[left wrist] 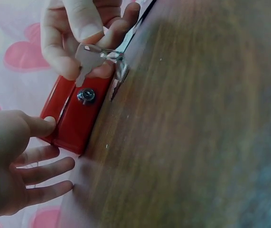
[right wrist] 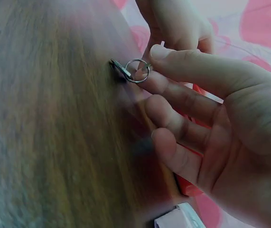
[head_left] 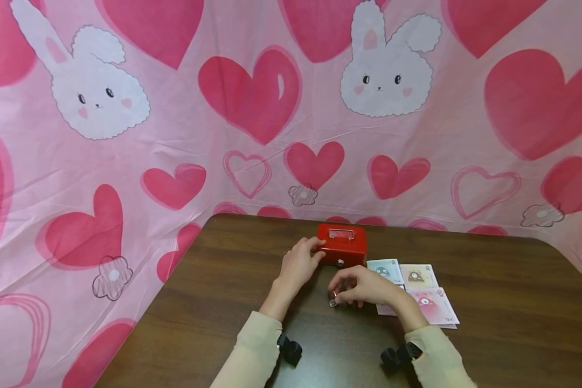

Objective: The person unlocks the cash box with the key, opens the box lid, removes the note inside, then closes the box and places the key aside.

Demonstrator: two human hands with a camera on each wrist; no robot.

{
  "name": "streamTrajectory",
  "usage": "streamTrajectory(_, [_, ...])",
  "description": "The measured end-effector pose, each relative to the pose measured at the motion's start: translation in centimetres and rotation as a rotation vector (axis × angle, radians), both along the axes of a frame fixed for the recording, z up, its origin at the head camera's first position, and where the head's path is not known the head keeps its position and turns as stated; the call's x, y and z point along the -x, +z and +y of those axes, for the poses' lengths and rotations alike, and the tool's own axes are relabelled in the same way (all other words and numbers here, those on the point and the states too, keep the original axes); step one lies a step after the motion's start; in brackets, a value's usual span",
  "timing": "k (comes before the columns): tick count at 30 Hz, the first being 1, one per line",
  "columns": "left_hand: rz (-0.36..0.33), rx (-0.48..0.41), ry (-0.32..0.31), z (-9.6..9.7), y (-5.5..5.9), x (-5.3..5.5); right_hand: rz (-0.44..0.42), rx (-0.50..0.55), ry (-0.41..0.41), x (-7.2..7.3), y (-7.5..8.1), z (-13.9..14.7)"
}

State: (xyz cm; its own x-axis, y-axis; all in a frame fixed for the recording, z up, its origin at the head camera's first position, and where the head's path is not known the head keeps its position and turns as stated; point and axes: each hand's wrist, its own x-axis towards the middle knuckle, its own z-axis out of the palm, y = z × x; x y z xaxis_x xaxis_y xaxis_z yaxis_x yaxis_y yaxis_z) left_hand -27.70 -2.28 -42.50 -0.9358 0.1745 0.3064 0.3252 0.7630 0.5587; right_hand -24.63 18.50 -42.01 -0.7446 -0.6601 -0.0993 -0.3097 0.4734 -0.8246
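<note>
A small red cash box (head_left: pixel 341 245) with a metal handle on its lid stands near the table's far edge. Its round silver lock (left wrist: pixel 86 96) faces the person. Against the box's left side rests my left hand (head_left: pixel 300 261), thumb at the box's edge and the other fingers fairly straight. In front of the box, my right hand (head_left: pixel 366 285) pinches a silver key (left wrist: pixel 90 61) between thumb and index finger. From that key a metal ring (right wrist: pixel 147 76) hangs with another key (right wrist: pixel 121 69) on it. The pinched key is apart from the lock.
Play banknotes with cartoon creatures lie right of the box: a blue one (head_left: pixel 387 269), a yellow one (head_left: pixel 419 276) and a pink pile (head_left: pixel 434 307), partly behind the right forearm. The brown wooden table (head_left: pixel 504 291) meets a pink heart-and-rabbit cloth (head_left: pixel 320 108) behind.
</note>
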Motion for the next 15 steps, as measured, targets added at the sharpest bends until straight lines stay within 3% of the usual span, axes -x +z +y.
streamTrajectory(15, [-0.002,-0.004,0.008,0.10,-0.02,0.06,-0.053,-0.053,0.069,-0.24,0.47,0.76])
